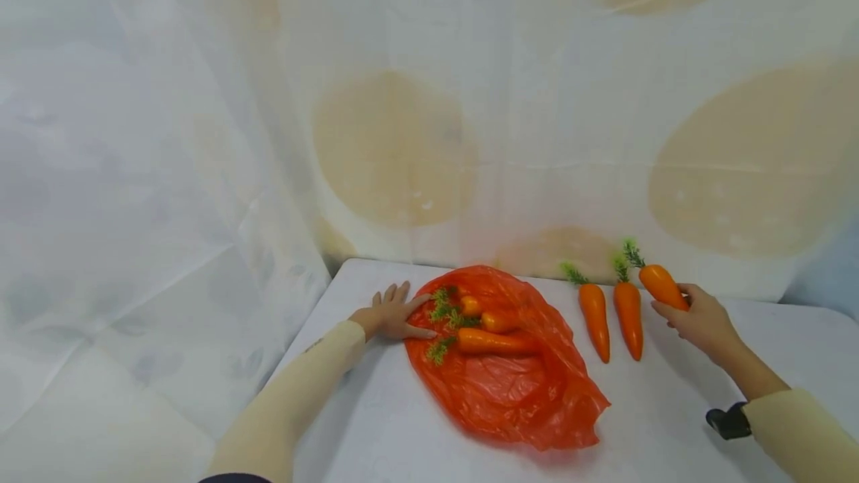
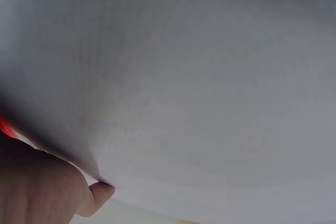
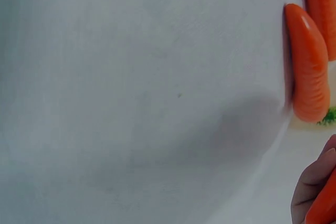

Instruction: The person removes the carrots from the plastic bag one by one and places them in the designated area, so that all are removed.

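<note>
My right hand grips a carrot by its lower part, its leafy green top pointing up and to the left. In the right wrist view part of this carrot shows between the fingers at the lower right corner. My left hand rests with spread fingers at the left edge of a red plastic bag, thumb against the rim. Inside the bag's mouth lie several carrots, green tops toward the left hand. The left wrist view shows mostly white tabletop and part of the hand.
Two more carrots, one on the left and one on the right, lie side by side between the bag and my right hand. The white table ends at a patterned hanging sheet behind.
</note>
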### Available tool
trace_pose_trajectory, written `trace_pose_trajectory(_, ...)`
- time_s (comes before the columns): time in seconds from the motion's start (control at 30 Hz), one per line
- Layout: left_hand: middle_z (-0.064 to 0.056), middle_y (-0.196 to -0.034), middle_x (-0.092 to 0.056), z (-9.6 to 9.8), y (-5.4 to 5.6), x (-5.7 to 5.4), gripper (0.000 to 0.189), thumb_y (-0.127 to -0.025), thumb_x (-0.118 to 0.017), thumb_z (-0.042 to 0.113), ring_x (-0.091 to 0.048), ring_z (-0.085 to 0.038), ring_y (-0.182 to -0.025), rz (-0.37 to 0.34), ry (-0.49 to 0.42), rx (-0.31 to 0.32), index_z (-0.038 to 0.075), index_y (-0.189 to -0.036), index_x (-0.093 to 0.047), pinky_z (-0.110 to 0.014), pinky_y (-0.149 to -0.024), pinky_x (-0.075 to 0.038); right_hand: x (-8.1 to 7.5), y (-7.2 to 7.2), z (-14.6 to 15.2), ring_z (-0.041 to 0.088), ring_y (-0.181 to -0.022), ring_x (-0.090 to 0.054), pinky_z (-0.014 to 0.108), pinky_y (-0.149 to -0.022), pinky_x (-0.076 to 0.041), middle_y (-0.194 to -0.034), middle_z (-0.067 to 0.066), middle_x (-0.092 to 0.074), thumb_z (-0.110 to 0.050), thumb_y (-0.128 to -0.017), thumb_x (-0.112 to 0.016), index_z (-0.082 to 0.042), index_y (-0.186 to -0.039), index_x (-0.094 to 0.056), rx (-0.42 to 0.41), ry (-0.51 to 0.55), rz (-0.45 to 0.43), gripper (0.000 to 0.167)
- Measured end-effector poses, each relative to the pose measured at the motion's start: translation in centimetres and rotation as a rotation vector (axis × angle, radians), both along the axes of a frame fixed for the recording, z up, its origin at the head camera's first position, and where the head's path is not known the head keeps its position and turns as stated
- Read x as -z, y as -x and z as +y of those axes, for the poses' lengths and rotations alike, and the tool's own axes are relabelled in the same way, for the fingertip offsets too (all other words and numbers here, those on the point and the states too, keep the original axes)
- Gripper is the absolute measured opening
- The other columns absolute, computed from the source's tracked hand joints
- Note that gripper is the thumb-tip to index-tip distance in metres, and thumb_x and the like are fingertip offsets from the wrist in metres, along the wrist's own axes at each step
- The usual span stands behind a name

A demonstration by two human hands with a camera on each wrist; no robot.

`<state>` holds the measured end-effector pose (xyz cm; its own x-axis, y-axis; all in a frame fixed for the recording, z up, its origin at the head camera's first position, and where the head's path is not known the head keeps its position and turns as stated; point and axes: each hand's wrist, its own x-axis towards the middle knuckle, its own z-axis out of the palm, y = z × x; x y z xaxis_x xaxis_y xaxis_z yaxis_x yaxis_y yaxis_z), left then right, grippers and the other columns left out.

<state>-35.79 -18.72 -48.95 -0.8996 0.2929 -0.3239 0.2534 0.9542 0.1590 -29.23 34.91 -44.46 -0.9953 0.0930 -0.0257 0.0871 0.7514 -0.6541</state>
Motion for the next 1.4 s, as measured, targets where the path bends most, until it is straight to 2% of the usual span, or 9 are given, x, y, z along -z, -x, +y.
trace_pose_trajectory(0.33,-0.01,-0.168,0.001,0.0,0.1,0.3,0.097,-0.075,-0.051,0.086,0.0,-0.039,-0.153,0.0,0.004,0.008,0.044,-0.156,-0.018,-0.063,-0.12,-0.005,0.7,0.6,1.2,0.027,-0.081,-0.062,0.031,-0.065,-0.057,-0.113,0.035,-0.053,-0.047,-0.098,-0.055,0.02,-0.143,-0.02,0.094,0.018,-0.077,0.087)
trace_pose_trajectory(0.53,-0.01,-0.168,0.002,0.0,0.3,-0.1,0.097,-0.077,-0.052,0.084,0.0,-0.04,-0.153,-0.011,0.0,0.003,0.044,-0.157,-0.016,-0.064,-0.12,-0.004,1.2,1.2,1.0,0.028,-0.08,-0.063,0.031,-0.064,-0.056,-0.114,0.036,-0.054,-0.043,-0.098,-0.054,0.02,-0.145,-0.014,0.148,0.039,-0.085,0.088)
trace_pose_trajectory(0.7,-0.012,-0.168,0.002,0.1,0.1,-0.4,0.097,-0.077,-0.052,0.085,-0.001,-0.041,-0.153,-0.017,0.007,0.015,0.042,-0.157,-0.016,-0.064,-0.12,-0.006,1.8,1.4,1.3,0.031,-0.085,-0.062,0.03,-0.064,-0.056,-0.116,0.035,-0.052,-0.043,-0.098,-0.054,0.019,-0.146,-0.011,0.194,0.053,-0.141,0.089)
trace_pose_trajectory(0.83,-0.011,-0.168,0.001,0.1,-0.1,-0.5,0.096,-0.078,-0.051,0.084,-0.001,-0.04,-0.153,-0.011,0.013,0.015,0.043,-0.157,-0.016,-0.064,-0.12,-0.006,2.1,1.3,1.5,0.044,-0.101,-0.053,0.046,-0.078,-0.055,-0.128,0.041,-0.04,-0.047,-0.097,-0.052,0.02,-0.145,-0.014,0.199,0.013,-0.185,0.091)
trace_pose_trajectory(0.93,-0.011,-0.168,0.001,0.2,-0.1,-0.6,0.096,-0.078,-0.052,0.083,-0.001,-0.04,-0.153,-0.007,0.009,0.011,0.042,-0.157,-0.017,-0.063,-0.12,-0.005,2.1,1.4,1.6,0.053,-0.11,-0.044,0.059,-0.089,-0.049,-0.133,0.045,-0.033,-0.052,-0.096,-0.049,0.023,-0.142,-0.018,0.182,-0.03,-0.213,0.093)
trace_pose_trajectory(1.03,-0.012,-0.167,0.001,0.2,0.0,-0.7,0.096,-0.078,-0.052,0.083,-0.001,-0.041,-0.153,-0.004,0.006,0.017,0.042,-0.157,-0.017,-0.064,-0.12,-0.005,2.1,1.6,1.6,0.054,-0.113,-0.043,0.061,-0.095,-0.046,-0.133,0.045,-0.033,-0.051,-0.096,-0.049,0.025,-0.14,-0.02,0.175,-0.041,-0.245,0.092)
trace_pose_trajectory(1.17,-0.012,-0.167,0.001,0.1,0.1,-0.6,0.097,-0.077,-0.051,0.085,-0.002,-0.041,-0.152,0.002,0.006,0.028,0.041,-0.157,-0.017,-0.064,-0.12,-0.006,2.2,1.8,1.6,0.049,-0.103,-0.048,0.056,-0.088,-0.049,-0.124,0.042,-0.042,-0.043,-0.095,-0.051,0.025,-0.135,-0.028,0.169,-0.052,-0.256,0.083)
trace_pose_trajectory(1.3,-0.012,-0.167,0.0,0.1,-0.1,-0.5,0.096,-0.077,-0.051,0.085,-0.002,-0.04,-0.152,0.014,0.016,0.022,0.042,-0.157,-0.018,-0.063,-0.12,-0.007,2.3,1.8,1.4,0.042,-0.091,-0.05,0.045,-0.075,-0.047,-0.108,0.037,-0.05,-0.044,-0.096,-0.047,0.026,-0.127,-0.036,0.163,-0.068,-0.233,0.077)
trace_pose_trajectory(1.4,-0.012,-0.167,-0.001,0.2,-0.3,-0.6,0.095,-0.078,-0.053,0.083,-0.003,-0.041,-0.152,0.004,0.007,0.012,0.042,-0.156,-0.019,-0.063,-0.12,-0.007,2.3,1.6,1.3,0.039,-0.087,-0.05,0.042,-0.073,-0.045,-0.099,0.032,-0.051,-0.044,-0.096,-0.044,0.026,-0.121,-0.037,0.165,-0.062,-0.237,0.074)
